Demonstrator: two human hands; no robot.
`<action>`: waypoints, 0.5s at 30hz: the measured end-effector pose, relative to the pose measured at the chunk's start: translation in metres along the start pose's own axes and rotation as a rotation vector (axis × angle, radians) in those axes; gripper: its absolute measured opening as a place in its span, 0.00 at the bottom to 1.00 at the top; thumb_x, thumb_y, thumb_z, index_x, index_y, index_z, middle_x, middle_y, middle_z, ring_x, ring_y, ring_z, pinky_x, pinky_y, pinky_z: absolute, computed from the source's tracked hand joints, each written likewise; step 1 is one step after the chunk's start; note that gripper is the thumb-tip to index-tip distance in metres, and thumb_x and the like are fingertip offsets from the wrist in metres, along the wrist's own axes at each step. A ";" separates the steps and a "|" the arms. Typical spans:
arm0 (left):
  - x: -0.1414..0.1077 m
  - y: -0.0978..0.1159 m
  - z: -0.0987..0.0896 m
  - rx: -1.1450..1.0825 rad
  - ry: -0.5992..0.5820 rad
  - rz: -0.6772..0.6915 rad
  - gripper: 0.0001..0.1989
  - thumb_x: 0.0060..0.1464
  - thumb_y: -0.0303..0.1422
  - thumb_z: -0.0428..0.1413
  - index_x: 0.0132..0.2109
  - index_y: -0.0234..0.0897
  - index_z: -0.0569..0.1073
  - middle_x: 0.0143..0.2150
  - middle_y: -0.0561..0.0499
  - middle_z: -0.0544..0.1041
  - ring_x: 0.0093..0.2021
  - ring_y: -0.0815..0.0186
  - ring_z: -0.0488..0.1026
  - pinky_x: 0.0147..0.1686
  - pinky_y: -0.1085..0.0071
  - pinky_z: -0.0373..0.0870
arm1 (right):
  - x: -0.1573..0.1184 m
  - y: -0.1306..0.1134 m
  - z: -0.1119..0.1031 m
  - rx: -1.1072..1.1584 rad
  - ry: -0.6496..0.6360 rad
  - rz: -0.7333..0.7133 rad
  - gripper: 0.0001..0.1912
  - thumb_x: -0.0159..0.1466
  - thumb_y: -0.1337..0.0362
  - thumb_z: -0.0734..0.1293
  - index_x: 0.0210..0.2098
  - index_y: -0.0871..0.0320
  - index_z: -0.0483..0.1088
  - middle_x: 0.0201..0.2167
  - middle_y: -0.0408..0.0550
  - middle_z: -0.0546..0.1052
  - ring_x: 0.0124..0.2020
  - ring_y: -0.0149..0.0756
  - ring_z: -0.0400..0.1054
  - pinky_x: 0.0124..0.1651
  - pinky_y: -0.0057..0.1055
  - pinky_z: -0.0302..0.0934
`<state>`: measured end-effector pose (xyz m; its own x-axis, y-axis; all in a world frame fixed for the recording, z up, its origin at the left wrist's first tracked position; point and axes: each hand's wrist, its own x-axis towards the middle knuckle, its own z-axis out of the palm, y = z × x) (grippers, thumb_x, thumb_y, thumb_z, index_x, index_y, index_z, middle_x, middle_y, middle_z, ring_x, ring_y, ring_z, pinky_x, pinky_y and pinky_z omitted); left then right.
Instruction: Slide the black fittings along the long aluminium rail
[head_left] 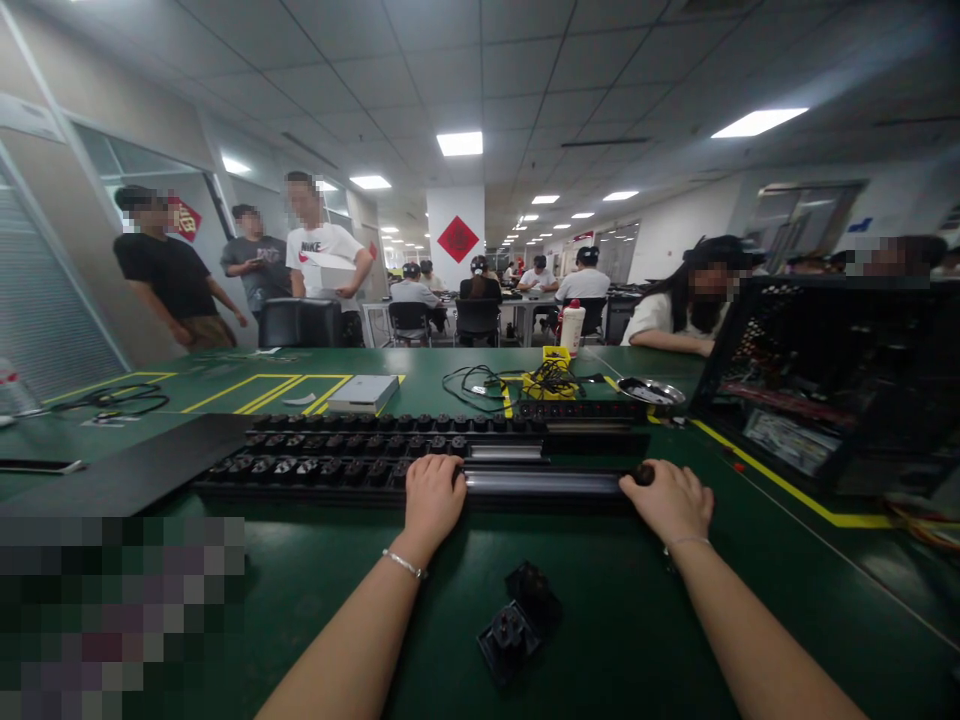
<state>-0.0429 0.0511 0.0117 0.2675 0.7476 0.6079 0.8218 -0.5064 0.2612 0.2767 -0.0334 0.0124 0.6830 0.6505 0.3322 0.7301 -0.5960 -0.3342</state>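
Your left fingers [433, 468] curl over the long, black, glossy-channelled socket strip [544, 484], grip unclear, seemingly steadying it, while your right fingers [697, 490] pinch a small, round, black plastic piece [645, 473] at its end, opposite the left.

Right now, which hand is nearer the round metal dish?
Right. The right hand is on the near side of the metal dish; the left hand is farther off, to its left.

This looks like an electronics workshop: a green workbench [300, 575], open computer case [799, 440], tangled cables [555, 378], seated people [480, 288] beyond.
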 end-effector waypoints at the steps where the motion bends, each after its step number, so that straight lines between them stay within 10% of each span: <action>1: 0.000 0.000 0.000 -0.001 0.000 0.000 0.10 0.53 0.32 0.49 0.42 0.42 0.72 0.42 0.51 0.76 0.49 0.60 0.66 0.53 0.59 0.57 | 0.000 0.000 0.001 -0.007 0.007 0.012 0.27 0.54 0.49 0.57 0.48 0.57 0.66 0.53 0.52 0.68 0.57 0.52 0.53 0.57 0.51 0.45; 9: 0.000 0.000 0.000 -0.004 0.002 -0.003 0.10 0.53 0.31 0.49 0.42 0.42 0.71 0.42 0.52 0.76 0.49 0.60 0.66 0.53 0.59 0.57 | 0.001 -0.002 -0.007 0.021 -0.035 0.010 0.23 0.54 0.53 0.56 0.45 0.56 0.67 0.45 0.53 0.72 0.50 0.46 0.62 0.54 0.46 0.51; 15: 0.000 0.000 0.001 -0.011 0.006 -0.007 0.10 0.54 0.32 0.49 0.42 0.42 0.72 0.43 0.51 0.76 0.48 0.60 0.66 0.53 0.59 0.57 | 0.006 0.012 0.000 0.018 -0.018 0.112 0.32 0.52 0.43 0.57 0.50 0.53 0.66 0.58 0.55 0.60 0.60 0.61 0.47 0.54 0.60 0.46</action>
<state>-0.0425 0.0511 0.0110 0.2589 0.7481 0.6110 0.8180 -0.5062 0.2732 0.2892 -0.0366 0.0100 0.7596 0.5889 0.2760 0.6488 -0.6571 -0.3837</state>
